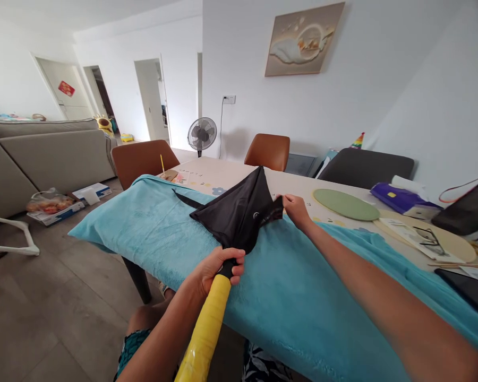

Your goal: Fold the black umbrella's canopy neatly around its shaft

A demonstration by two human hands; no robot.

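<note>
My left hand (223, 268) is closed round the black neck of a long handle wrapped in yellow tape (207, 329), which points down toward me. Beyond the fist a piece of thin black fabric (239, 207) fans out in a pointed, folded shape, like a loosely furled umbrella; its exact kind is unclear. On the fabric's right side, my right hand (297, 208) pinches the end of a black flap (273, 211). A narrow black strip (187, 198) sticks out to the left. Beneath lies a light blue plush blanket (151, 233), draped over the table edge.
The pale table (227, 167) carries a green oval mat (344, 205), a purple tissue pack (402, 199), glasses (429, 240) and a dark phone-like slab (466, 292). Chairs (266, 151) stand behind it, with a fan (202, 133). A sofa (51, 154) and boxes (56, 212) are left.
</note>
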